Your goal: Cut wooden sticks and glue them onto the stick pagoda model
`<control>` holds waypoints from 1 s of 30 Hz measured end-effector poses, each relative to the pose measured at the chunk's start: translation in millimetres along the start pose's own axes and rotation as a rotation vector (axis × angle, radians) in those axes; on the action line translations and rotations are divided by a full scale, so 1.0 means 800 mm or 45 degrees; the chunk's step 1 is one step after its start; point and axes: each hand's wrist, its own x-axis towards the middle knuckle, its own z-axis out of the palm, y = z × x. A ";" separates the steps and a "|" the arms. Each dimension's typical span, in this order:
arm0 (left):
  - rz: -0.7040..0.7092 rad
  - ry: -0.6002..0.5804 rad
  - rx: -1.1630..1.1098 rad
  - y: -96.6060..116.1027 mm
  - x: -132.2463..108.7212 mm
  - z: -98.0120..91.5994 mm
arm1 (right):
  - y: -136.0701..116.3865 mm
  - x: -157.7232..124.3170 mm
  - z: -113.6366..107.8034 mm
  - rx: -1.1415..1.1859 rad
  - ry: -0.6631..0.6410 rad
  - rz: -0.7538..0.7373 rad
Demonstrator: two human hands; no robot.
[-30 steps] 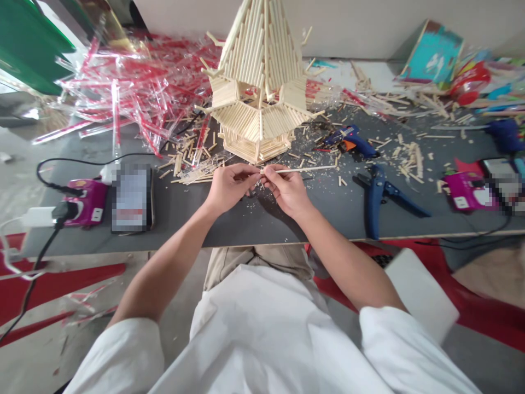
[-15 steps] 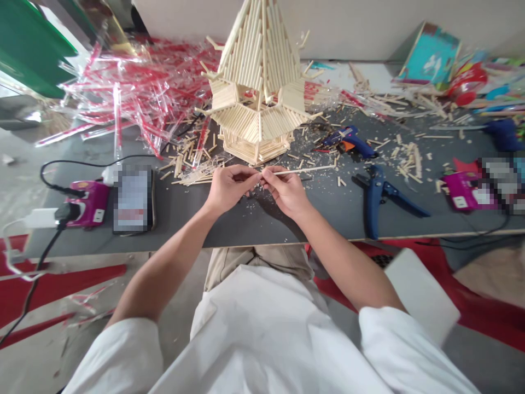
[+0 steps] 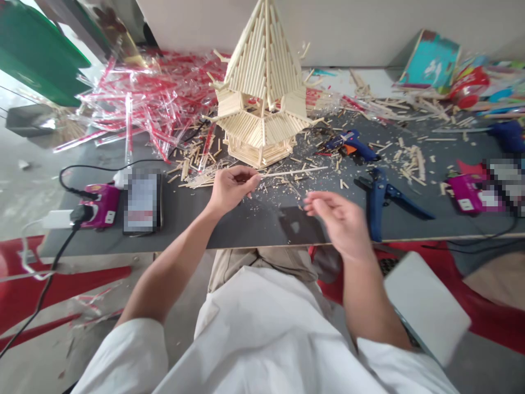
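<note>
Just in front of the pagoda-like model point(image 3: 262, 128) built of pale wooden sticks, my left hand point(image 3: 233, 187) pinches one end of a thin wooden stick point(image 3: 293, 172). The stick points right, roughly level, over the scraps. My right hand point(image 3: 338, 219) is apart from it, over the table's front part, slightly blurred, with loosely bent fingers and nothing visible in them. Close to its right lies a blue-handled cutter point(image 3: 375, 205). A blue glue gun point(image 3: 353, 143) rests farther back, right of the model.
Red-and-clear plastic wrappers point(image 3: 143, 104) heap at the back left. A phone point(image 3: 142, 201) and a purple power socket point(image 3: 102, 205) with cords sit at left. Cut stick pieces point(image 3: 410, 161) litter the grey table point(image 3: 184, 219). Another purple socket point(image 3: 471, 194) stands at right.
My right hand has let go of the stick and moved right and toward me, near the cutter. My left hand keeps hold of the stick. The view has shifted slightly.
</note>
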 end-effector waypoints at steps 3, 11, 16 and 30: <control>0.007 0.008 0.003 0.001 0.000 0.000 | 0.005 -0.012 -0.089 -0.708 0.525 -0.187; 0.015 0.006 -0.012 0.000 0.001 0.000 | 0.041 0.004 -0.212 -1.777 0.386 0.359; 0.006 0.061 0.013 0.000 0.001 0.002 | 0.035 0.000 -0.197 -1.824 0.303 0.388; -0.002 0.090 0.005 0.001 0.002 0.002 | -0.009 -0.037 -0.170 -1.888 0.177 0.408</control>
